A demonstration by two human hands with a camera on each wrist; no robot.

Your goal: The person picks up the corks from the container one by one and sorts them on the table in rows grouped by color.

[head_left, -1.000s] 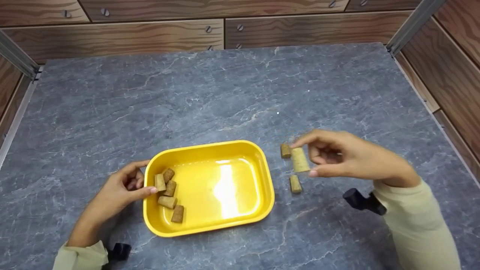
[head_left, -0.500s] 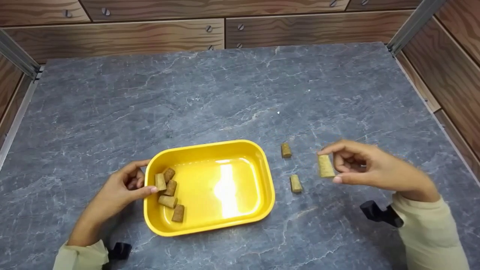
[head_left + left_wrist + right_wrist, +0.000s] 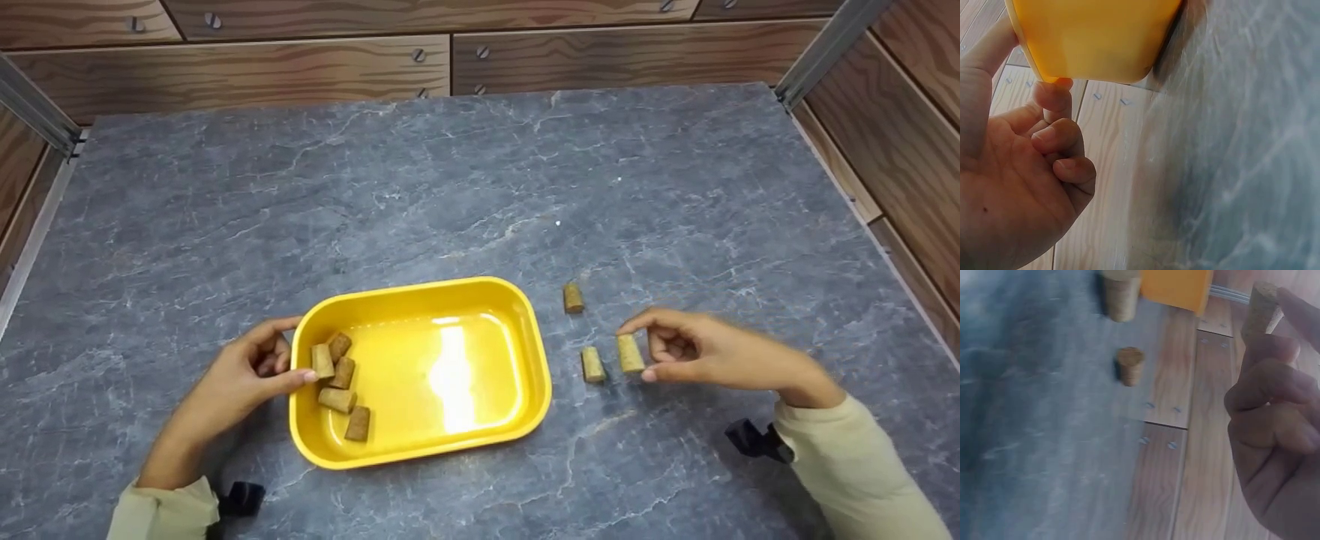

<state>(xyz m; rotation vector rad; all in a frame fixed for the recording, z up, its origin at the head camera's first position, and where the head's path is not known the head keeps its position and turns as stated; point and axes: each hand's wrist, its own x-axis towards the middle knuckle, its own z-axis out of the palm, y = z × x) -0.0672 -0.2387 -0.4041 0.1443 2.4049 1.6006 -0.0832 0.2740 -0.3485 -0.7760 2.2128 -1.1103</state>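
Observation:
My left hand [image 3: 244,379] grips the left rim of a yellow plastic tub [image 3: 420,454], thumb over the rim and other fingers outside; the left wrist view shows the tub's wall [image 3: 1095,39] above the curled fingers. Inside, several corks [image 3: 337,401] lie bunched at the left end. Between thumb and index finger my right hand [image 3: 705,352] pinches a pale tapered cork [image 3: 629,353], also visible as a cork [image 3: 1261,312] in the right wrist view. Just left of it a light cork [image 3: 592,364] lies on the table, and a darker cork [image 3: 573,298] lies farther back.
The grey marbled tabletop [image 3: 450,187] spreads beyond the tub. Wood-patterned panels [image 3: 247,71] border its back, and more stand at the sides. Tiny white specks dot the table. A black wrist device [image 3: 757,440] sits below the right sleeve.
Holding the pale cork, my right hand first moved right, away from the two loose corks, then came back left and nearer, beside the light one. The left hand and tub stay put.

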